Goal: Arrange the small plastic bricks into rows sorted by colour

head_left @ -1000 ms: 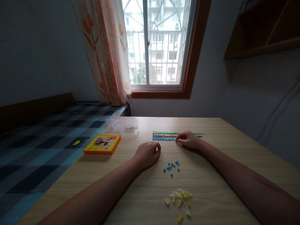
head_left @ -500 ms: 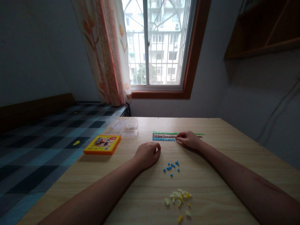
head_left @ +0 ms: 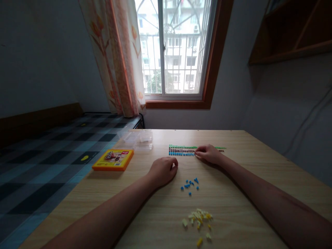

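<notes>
My right hand (head_left: 209,154) rests at the right end of a row of small blue bricks (head_left: 177,154), its fingertips pinched together there; any piece between them is too small to make out. Behind that row run a brown row (head_left: 178,150) and a green row (head_left: 178,147), partly covered by the hand. My left hand (head_left: 164,170) lies on the table with its fingers curled, nearer to me than the rows; whatever is inside the curl is hidden. Loose blue bricks (head_left: 187,186) are scattered just right of and below it.
A pile of cream and yellow bricks (head_left: 199,217) lies close to me on the wooden table (head_left: 145,221). On the left are a yellow-orange box (head_left: 113,160) and a clear plastic case (head_left: 137,139). A bed with checked cover (head_left: 62,155) stands beyond the left edge.
</notes>
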Motion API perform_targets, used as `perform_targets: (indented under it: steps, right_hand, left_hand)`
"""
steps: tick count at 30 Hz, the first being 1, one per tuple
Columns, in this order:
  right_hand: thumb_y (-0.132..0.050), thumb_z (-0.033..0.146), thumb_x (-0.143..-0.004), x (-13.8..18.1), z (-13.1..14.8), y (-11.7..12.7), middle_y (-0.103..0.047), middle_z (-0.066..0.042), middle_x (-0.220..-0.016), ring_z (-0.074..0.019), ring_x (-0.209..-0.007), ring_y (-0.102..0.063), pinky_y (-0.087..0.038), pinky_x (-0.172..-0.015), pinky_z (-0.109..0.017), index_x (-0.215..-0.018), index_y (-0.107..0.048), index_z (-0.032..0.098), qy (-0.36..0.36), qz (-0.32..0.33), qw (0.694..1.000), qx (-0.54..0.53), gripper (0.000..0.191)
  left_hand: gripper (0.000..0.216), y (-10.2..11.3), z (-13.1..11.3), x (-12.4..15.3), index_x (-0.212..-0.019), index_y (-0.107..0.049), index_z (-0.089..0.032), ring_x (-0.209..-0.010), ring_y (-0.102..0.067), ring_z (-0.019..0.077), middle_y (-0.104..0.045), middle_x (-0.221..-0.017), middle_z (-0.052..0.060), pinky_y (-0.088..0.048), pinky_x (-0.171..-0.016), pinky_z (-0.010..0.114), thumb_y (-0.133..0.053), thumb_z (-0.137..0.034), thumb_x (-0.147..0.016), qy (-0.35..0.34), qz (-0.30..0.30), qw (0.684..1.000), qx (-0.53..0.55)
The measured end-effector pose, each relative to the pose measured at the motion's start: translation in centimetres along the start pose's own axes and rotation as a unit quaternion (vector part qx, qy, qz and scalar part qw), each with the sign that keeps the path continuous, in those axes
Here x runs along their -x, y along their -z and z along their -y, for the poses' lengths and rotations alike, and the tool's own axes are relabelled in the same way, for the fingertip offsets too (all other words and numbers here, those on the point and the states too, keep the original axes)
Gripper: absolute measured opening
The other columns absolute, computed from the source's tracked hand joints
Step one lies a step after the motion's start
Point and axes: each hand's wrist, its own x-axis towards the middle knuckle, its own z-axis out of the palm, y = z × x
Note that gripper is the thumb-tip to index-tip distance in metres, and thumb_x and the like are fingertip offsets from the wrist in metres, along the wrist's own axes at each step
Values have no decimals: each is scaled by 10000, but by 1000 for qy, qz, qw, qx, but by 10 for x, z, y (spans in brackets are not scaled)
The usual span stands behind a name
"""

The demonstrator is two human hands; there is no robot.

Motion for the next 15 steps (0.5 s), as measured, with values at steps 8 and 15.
perform_targets:
  steps: [8, 15]
  right_hand:
    - [-585, 375, -763, 0, -2, -1, -686, -24, -658, -157, -611, -570, -391, -598, -256, -813, -759, 156, 0, 2, 1000, 6, 284]
    - [-586, 370, -760, 0, -3, 0, -693, -26, -682, -162, -642, -580, -398, -617, -257, -809, -756, 156, 3, 10, 1000, -1, 278]
  left_hand:
    - [147, 0, 0, 0, -850, -654, -234, -732, -600, 163, -696, -822, 7, -395, -650, 261, -511, -263, -839, 3, 0, 1000, -1]
    - [147, -1, 0, 0, -850, -659, -238, -736, -609, 163, -700, -820, 4, -400, -649, 260, -514, -255, -835, 1, -7, 1000, -7]
